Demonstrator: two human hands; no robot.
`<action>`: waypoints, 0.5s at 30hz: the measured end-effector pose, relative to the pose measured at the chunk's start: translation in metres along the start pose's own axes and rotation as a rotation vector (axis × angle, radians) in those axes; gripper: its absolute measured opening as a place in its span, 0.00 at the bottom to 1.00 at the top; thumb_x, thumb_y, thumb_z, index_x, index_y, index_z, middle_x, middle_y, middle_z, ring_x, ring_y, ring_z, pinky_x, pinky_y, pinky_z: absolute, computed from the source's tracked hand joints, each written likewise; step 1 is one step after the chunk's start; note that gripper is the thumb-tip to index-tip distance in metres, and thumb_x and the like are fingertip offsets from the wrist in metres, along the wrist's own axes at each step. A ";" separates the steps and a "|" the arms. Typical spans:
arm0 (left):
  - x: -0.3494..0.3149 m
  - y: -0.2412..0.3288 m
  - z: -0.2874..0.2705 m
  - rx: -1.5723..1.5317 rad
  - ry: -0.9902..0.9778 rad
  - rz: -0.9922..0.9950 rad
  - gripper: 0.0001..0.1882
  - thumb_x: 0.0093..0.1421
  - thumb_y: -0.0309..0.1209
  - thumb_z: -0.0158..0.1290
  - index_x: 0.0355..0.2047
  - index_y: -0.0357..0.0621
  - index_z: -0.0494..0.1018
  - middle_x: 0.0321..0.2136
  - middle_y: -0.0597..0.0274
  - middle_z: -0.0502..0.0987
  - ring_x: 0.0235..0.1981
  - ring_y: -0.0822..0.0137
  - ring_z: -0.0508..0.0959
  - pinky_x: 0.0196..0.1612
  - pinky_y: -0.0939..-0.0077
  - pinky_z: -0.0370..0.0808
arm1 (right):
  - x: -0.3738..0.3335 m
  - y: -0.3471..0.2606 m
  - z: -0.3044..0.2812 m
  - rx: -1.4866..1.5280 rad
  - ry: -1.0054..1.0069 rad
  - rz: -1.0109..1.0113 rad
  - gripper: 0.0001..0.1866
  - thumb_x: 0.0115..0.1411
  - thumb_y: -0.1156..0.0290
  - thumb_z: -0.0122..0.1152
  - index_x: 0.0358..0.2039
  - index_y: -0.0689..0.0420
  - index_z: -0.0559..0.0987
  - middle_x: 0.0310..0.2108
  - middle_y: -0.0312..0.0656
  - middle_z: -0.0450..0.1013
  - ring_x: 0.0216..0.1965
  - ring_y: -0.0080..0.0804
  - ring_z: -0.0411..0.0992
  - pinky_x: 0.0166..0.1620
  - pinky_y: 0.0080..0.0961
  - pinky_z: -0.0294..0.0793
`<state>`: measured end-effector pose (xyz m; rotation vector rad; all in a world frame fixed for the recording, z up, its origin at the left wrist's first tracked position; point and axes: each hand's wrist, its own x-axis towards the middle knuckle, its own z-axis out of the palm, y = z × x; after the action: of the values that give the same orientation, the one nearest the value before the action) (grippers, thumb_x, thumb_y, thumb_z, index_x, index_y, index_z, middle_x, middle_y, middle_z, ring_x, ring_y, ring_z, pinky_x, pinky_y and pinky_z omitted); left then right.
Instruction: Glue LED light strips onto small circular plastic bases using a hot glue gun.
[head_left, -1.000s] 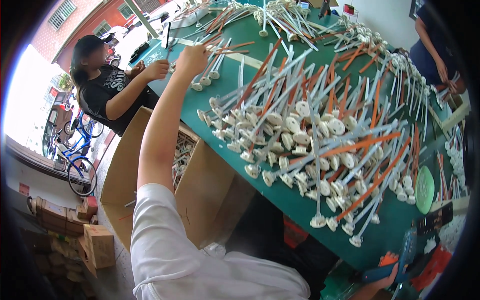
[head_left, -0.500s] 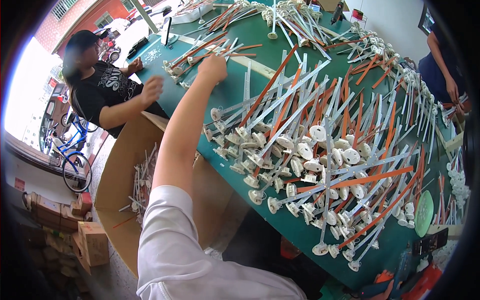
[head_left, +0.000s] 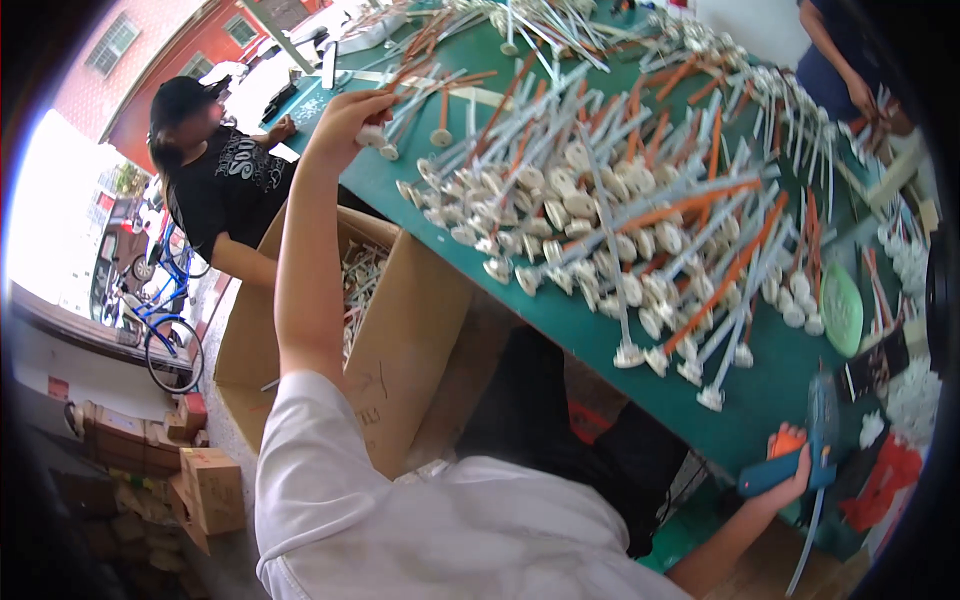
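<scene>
My left hand (head_left: 345, 125) is raised over the far left part of the green table (head_left: 400, 215). Its fingers are closed on a strip piece with a white round base (head_left: 371, 135); the strip itself is largely lost among others behind it. At the lower right, my right hand (head_left: 790, 478) grips a blue glue gun (head_left: 822, 425) with an orange trigger, and a pale glue stick (head_left: 805, 545) trails from its rear. Between my hands lies a big heap of grey and orange strips with white round bases (head_left: 560, 215).
A cardboard box (head_left: 400, 350) holding more strips stands left of the table. A co-worker in black (head_left: 225, 185) is beside it, one arm by the box. Another person's hand (head_left: 862, 95) works at the far right. A green plate (head_left: 841, 310) lies near the right edge.
My left hand has drawn back from the far strips with a white-based piece. My right hand and the glue gun show more fully. The co-worker's raised hand has dropped toward the box.
</scene>
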<state>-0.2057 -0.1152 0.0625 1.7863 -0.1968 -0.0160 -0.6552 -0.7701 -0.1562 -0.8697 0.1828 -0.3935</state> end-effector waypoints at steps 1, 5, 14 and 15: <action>-0.034 -0.001 0.030 -0.056 0.088 0.056 0.14 0.65 0.31 0.58 0.43 0.30 0.78 0.32 0.59 0.81 0.28 0.76 0.76 0.32 0.82 0.71 | -0.003 0.005 0.001 0.014 0.194 -0.002 0.18 0.68 0.61 0.51 0.50 0.62 0.71 0.51 0.45 0.69 0.60 0.41 0.66 0.57 0.38 0.68; -0.171 -0.005 0.153 0.108 0.181 0.202 0.09 0.62 0.26 0.60 0.38 0.30 0.81 0.32 0.58 0.84 0.31 0.76 0.78 0.35 0.83 0.70 | 0.000 0.007 0.040 -0.020 0.261 -0.054 0.17 0.67 0.63 0.50 0.49 0.63 0.71 0.47 0.48 0.71 0.57 0.44 0.67 0.55 0.40 0.66; -0.281 -0.030 0.324 -0.027 -0.012 0.282 0.06 0.56 0.13 0.62 0.35 0.31 0.82 0.33 0.56 0.85 0.35 0.74 0.82 0.40 0.83 0.77 | -0.102 0.071 0.138 0.190 -0.182 0.297 0.20 0.55 0.68 0.60 0.46 0.63 0.71 0.44 0.49 0.71 0.52 0.48 0.69 0.52 0.42 0.79; -0.279 -0.036 0.334 -0.069 -0.001 0.314 0.06 0.55 0.14 0.62 0.34 0.31 0.82 0.32 0.57 0.85 0.34 0.75 0.81 0.38 0.83 0.76 | -0.108 0.079 0.138 0.168 -0.212 0.347 0.21 0.54 0.68 0.62 0.47 0.63 0.71 0.45 0.49 0.70 0.53 0.47 0.68 0.55 0.44 0.78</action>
<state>-0.5154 -0.3909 -0.0736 1.6699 -0.4701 0.1980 -0.6898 -0.5830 -0.1293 -0.6915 0.0993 0.0084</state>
